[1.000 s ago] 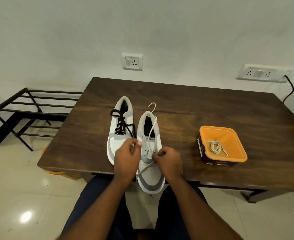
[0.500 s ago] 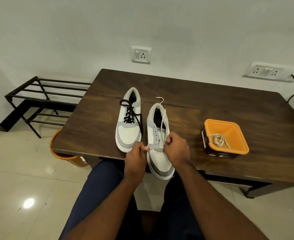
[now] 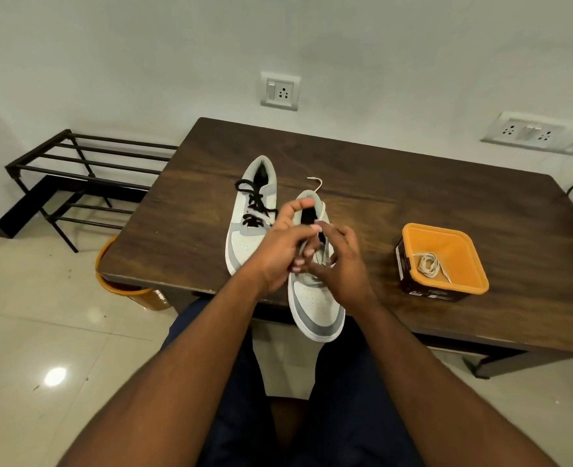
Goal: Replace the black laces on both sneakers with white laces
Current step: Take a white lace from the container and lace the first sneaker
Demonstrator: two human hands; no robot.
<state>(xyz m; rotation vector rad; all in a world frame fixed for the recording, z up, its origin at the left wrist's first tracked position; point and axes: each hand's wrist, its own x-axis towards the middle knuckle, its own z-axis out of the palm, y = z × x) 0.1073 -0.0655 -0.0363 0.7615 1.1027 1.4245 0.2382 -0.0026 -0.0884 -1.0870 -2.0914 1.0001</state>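
On the dark brown wooden table point(image 3: 396, 197) that fills the middle of the frame, two white-and-grey low-top sneakers lie side by side, toes toward the lower edge. The left-hand sneaker point(image 3: 249, 227), just left of centre, carries a black lace point(image 3: 253, 203) threaded through its eyelets, with a loose loop near the collar. The right-hand sneaker point(image 3: 315, 308) sits just beside it, its toe hanging over the near table edge; a white lace point(image 3: 316, 182) end curls on the tabletop just beyond its heel. Both hands meet above this sneaker's eyelet area at frame centre. The left hand point(image 3: 283, 251) has its fingers curled, thumb and forefinger raised over the shoe opening; the right hand point(image 3: 340, 264) has its fingers bent toward the left hand's fingertips. A pale strand shows between them, but whether either hand actually pinches it cannot be told. At centre right, well apart from the shoes, an orange square plastic tub point(image 3: 460, 241) with dark sides holds a coiled white spare lace point(image 3: 428, 264). At upper left a black metal shoe rack point(image 3: 86, 173) stands on the tiled floor, and an orange bucket point(image 3: 133, 294) peeks from under the table's left corner.
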